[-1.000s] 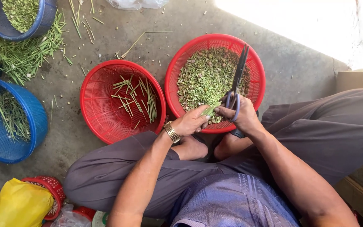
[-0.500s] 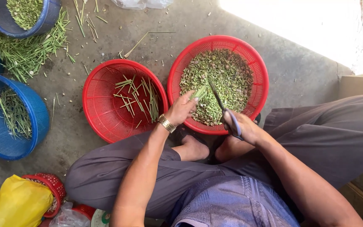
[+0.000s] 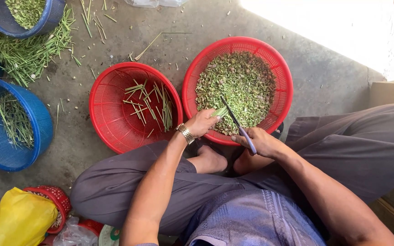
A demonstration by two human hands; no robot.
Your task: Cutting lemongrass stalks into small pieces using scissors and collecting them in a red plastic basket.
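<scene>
The person is sitting cross-legged on a concrete floor (image 3: 324,77), working over 2 red baskets. The left hand (image 3: 201,123) is pinching a small bundle of green stalks (image 3: 220,111), holding its tip over the near rim of the right red basket (image 3: 282,68). The right hand (image 3: 261,142) is clenching the handles of a pair of scissors (image 3: 238,124), whose dark blades are lying right beside the stalk tips; whether the blades are parted cannot be told. That basket is holding a thick heap of chopped green pieces (image 3: 238,86). The left red basket (image 3: 110,118), touching it, is holding only a scatter of longer cut stems (image 3: 151,105). Further left, a blue basket (image 3: 42,132) is carrying a few thin stems, and another blue basket (image 3: 51,13) at the top is holding chopped greens. Loose green stalks (image 3: 23,54) are lying heaped between them. A yellow bag (image 3: 19,221) is sitting at the bottom left.
</scene>
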